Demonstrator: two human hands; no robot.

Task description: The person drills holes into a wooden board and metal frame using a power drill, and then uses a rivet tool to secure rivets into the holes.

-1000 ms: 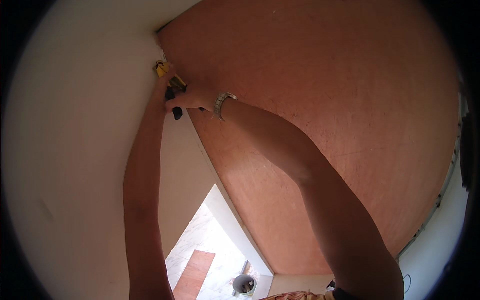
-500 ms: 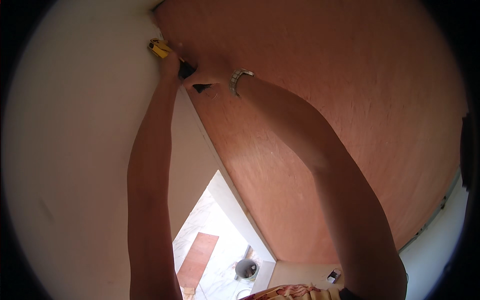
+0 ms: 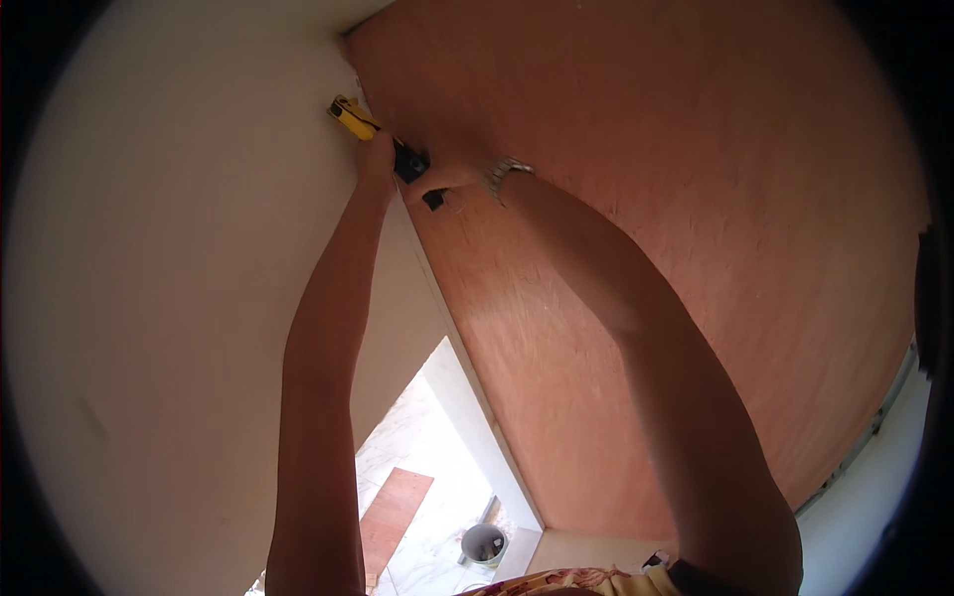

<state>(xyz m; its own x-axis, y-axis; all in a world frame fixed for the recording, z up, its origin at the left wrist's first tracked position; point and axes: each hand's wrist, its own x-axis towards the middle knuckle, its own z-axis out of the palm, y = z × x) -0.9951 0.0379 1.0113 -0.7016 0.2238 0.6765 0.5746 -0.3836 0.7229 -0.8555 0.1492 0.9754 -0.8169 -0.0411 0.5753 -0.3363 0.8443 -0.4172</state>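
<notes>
A yellow-and-black hand tool [image 3: 352,117] is raised at the edge where the pale wall meets the reddish-brown wood panel. Its exact kind is not clear. My left hand [image 3: 375,156] is closed round its middle, between the yellow end and the black part. Against the panel, my right hand [image 3: 452,177] is curled at the black end, and a dark piece shows below its fingers. What those fingers grip is partly hidden. A light-coloured watch or bracelet [image 3: 509,175] circles my right wrist.
The wood panel [image 3: 596,417] spreads to the right of the pale wall [image 3: 179,298]. Through a gap below, a reddish board [image 3: 396,512] lies on the marble-patterned floor, with a grey bucket [image 3: 484,543] near it. A pale frame strip [image 3: 487,437] runs along the panel's edge.
The whole view has shifted, so the corner, both hands and the tool appear farther right and slightly lower. Both hands keep nearly the same places against the corner and on the tool.
</notes>
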